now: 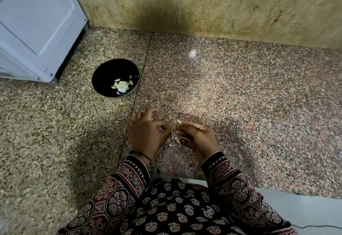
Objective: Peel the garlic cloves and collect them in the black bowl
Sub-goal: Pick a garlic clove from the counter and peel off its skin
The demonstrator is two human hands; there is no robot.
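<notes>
At the right fingertips: a pale garlic clove [178, 122], pinched by the thumb and forefinger of the right hand [199, 137]; its other fingers curl underneath.
Left hand [148, 133]: just beside the right, fingers curled, thumb and forefinger closed on what looks like the upper end of the papery skin [173, 138].
Skin: a thin whitish strip hanging in the gap between the two hands, low over the granite floor [240, 105].
Clove axis: the long axis runs on a diagonal, away from the person and a little to the left. The free tip points that way and the other end is buried in the fingers.
Step in hand: peeling, probably near its end for this clove, since the exposed part looks bare.
Next move: let the skin go, check the hidden end for remnants, then carry the clove forward and left to drop it in.
Black bowl [100, 71]: on the floor, well apart from the hands, ahead and to the left. Several peeled cloves [121, 86] lie at its bottom.
Beyond: a white appliance [37, 21] stands near the bowl, against the marble wall [203, 3].
</notes>
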